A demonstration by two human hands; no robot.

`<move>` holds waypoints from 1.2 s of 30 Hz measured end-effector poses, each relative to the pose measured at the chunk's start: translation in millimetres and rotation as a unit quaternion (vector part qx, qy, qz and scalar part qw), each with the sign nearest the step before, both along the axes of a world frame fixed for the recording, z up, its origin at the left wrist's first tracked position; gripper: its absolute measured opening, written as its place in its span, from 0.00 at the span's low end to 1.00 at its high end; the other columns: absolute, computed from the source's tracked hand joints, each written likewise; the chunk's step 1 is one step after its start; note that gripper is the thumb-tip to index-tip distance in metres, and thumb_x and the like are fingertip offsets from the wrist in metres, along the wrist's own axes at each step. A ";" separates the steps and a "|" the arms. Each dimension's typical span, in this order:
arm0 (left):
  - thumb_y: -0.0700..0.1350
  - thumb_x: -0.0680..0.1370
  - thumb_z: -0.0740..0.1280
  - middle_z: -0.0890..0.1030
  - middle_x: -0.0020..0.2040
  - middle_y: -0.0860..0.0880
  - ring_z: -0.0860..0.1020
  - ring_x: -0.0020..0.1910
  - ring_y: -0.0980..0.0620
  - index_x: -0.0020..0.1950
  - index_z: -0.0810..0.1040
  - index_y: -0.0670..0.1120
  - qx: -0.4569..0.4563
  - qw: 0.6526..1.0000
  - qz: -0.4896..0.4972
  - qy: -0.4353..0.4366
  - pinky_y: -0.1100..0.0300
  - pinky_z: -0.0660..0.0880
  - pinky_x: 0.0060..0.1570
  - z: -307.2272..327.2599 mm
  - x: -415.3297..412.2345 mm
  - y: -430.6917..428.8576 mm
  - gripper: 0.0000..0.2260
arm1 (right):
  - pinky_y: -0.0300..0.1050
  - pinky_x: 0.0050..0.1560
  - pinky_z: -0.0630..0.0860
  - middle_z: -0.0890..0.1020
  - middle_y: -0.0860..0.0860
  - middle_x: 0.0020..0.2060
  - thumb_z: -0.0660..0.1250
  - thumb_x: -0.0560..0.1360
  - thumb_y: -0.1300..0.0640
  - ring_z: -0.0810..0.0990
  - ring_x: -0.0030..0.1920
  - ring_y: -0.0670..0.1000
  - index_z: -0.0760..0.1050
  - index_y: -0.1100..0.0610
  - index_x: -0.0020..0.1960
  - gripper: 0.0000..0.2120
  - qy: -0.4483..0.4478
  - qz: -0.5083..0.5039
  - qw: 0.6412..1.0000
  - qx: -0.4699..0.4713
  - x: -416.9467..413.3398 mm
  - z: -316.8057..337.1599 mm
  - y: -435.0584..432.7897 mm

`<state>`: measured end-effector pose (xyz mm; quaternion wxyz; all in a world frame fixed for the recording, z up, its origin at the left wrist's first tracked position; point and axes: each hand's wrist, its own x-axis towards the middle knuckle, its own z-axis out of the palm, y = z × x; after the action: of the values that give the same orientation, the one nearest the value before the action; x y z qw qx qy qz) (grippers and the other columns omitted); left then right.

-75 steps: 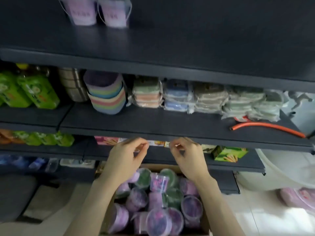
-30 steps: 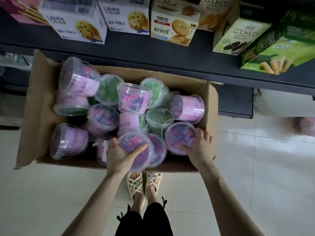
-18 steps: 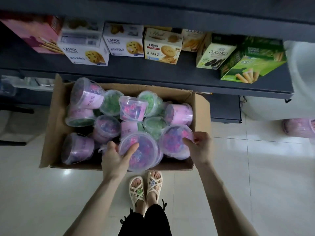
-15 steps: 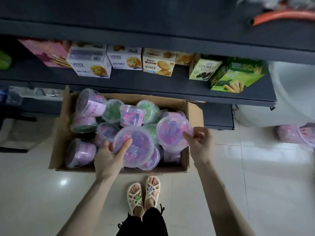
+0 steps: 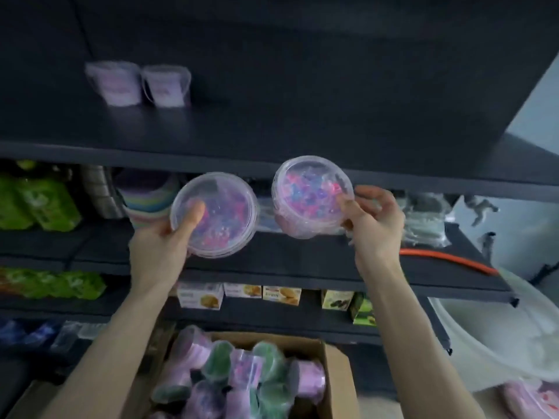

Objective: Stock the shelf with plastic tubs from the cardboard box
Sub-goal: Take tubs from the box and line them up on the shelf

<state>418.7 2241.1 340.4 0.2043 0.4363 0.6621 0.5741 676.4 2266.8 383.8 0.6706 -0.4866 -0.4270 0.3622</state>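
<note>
Two clear round plastic tubs with see-through lids are held up, each filled with small pink, purple and blue pieces. The left tub [image 5: 217,216] shows its lid to the camera. The left hand [image 5: 160,249] grips it from below, thumb laid across the lid and fingers curled behind. The right tub [image 5: 311,195] is tilted so its pale side wall shows, and the right hand [image 5: 375,225] pinches it at the rim between thumb and curled fingers. Both hang well above the cardboard box [image 5: 335,376], the right one a little higher.

Inside the box more tubs [image 5: 242,376] lie jumbled, some purple, some green, many on their sides. High above the box and to its left, two shelved tubs [image 5: 115,83] with lilac labels stand upright side by side on the dark top shelf [image 5: 302,131].

Between that shelf and the box run two lower dark shelves. The one nearer the box carries biscuit cartons [image 5: 201,297]. The one above it carries green pouches [image 5: 39,204], what look like stacked pastel bowls [image 5: 145,201], though blurred, and an orange hose [image 5: 447,258] off to the box's right. A pale wall [image 5: 538,101] shows past the shelving, above and right of the box.
</note>
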 end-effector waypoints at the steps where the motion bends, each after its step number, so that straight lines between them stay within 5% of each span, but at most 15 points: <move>1: 0.71 0.64 0.67 0.81 0.30 0.54 0.79 0.33 0.59 0.32 0.80 0.48 0.015 1.000 -0.008 -0.004 0.55 0.74 0.35 20.2 -6.1 9.7 0.26 | 0.36 0.32 0.75 0.83 0.48 0.34 0.72 0.71 0.62 0.81 0.33 0.43 0.75 0.55 0.46 0.08 -0.005 -0.007 1.000 0.023 -5.5 18.4 7.6; 5: 0.71 0.65 0.66 0.81 0.35 0.42 0.80 0.37 0.46 0.37 0.79 0.38 0.075 0.997 -0.003 0.023 0.52 0.75 0.38 80.6 -32.7 55.2 0.33 | 0.42 0.37 0.78 0.84 0.48 0.37 0.74 0.68 0.57 0.83 0.37 0.46 0.75 0.51 0.45 0.09 -0.018 -0.042 0.997 0.065 -33.7 70.0 44.8; 10: 0.71 0.65 0.65 0.81 0.36 0.42 0.80 0.38 0.42 0.38 0.77 0.38 0.057 0.997 -0.021 0.052 0.46 0.78 0.45 122.6 -61.4 128.1 0.33 | 0.57 0.48 0.80 0.82 0.51 0.39 0.73 0.68 0.59 0.82 0.41 0.53 0.73 0.49 0.42 0.10 -0.022 -0.085 0.995 0.049 -74.3 95.3 108.5; 14: 0.69 0.68 0.63 0.80 0.41 0.45 0.78 0.45 0.41 0.40 0.75 0.43 -0.015 0.990 -0.021 0.141 0.55 0.70 0.40 130.1 -74.3 184.3 0.28 | 0.54 0.49 0.80 0.81 0.50 0.40 0.71 0.70 0.58 0.82 0.42 0.53 0.72 0.49 0.41 0.09 -0.035 -0.118 0.992 0.000 -94.8 92.1 156.0; 18: 0.69 0.71 0.61 0.79 0.50 0.42 0.76 0.53 0.38 0.54 0.74 0.41 -0.083 0.981 -0.016 0.176 0.54 0.68 0.44 127.7 -82.5 229.0 0.31 | 0.45 0.43 0.78 0.82 0.55 0.46 0.68 0.73 0.59 0.81 0.41 0.54 0.75 0.56 0.47 0.04 -0.089 -0.124 0.987 -0.059 -100.0 86.3 193.5; 21: 0.63 0.74 0.61 0.80 0.52 0.41 0.75 0.55 0.37 0.56 0.74 0.41 -0.098 0.981 -0.029 0.167 0.53 0.69 0.46 131.0 -86.7 249.1 0.26 | 0.45 0.48 0.74 0.81 0.57 0.51 0.62 0.77 0.58 0.78 0.46 0.54 0.76 0.61 0.55 0.10 -0.170 -0.113 0.976 -0.071 -102.2 87.8 213.2; 24: 0.57 0.77 0.62 0.78 0.58 0.41 0.74 0.58 0.39 0.61 0.72 0.43 -0.012 0.982 -0.038 0.186 0.52 0.67 0.49 127.7 -82.5 246.4 0.21 | 0.50 0.62 0.66 0.75 0.52 0.62 0.63 0.77 0.48 0.67 0.63 0.57 0.74 0.56 0.62 0.17 -0.328 -0.098 0.939 -0.019 -107.6 84.6 217.7; 28: 0.58 0.75 0.61 0.76 0.58 0.48 0.72 0.58 0.44 0.57 0.78 0.49 0.195 0.902 -0.025 0.383 0.49 0.64 0.54 109.5 -58.0 230.1 0.17 | 0.46 0.60 0.56 0.70 0.45 0.60 0.72 0.67 0.41 0.63 0.61 0.50 0.75 0.45 0.59 0.23 -0.466 -0.053 0.880 0.076 -117.0 77.2 210.1; 33: 0.62 0.73 0.59 0.80 0.49 0.50 0.77 0.50 0.45 0.50 0.82 0.50 0.189 0.851 -0.054 0.487 0.52 0.62 0.50 105.4 -50.6 235.1 0.20 | 0.45 0.67 0.59 0.76 0.46 0.61 0.70 0.71 0.45 0.65 0.64 0.46 0.78 0.49 0.59 0.18 -0.482 0.031 0.871 0.091 -102.4 80.5 220.1; 36: 0.64 0.69 0.66 0.80 0.46 0.49 0.77 0.50 0.45 0.46 0.78 0.46 0.147 0.851 -0.062 0.500 0.50 0.64 0.53 108.4 -61.3 244.9 0.21 | 0.53 0.72 0.44 0.67 0.47 0.70 0.64 0.77 0.50 0.55 0.72 0.52 0.74 0.48 0.64 0.16 -0.554 0.030 0.831 0.038 -98.0 83.8 231.1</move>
<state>357.4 2486.0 448.8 -0.1858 0.7295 0.5541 0.3553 578.4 2497.9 467.6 0.3286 -0.5664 -0.7549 0.0356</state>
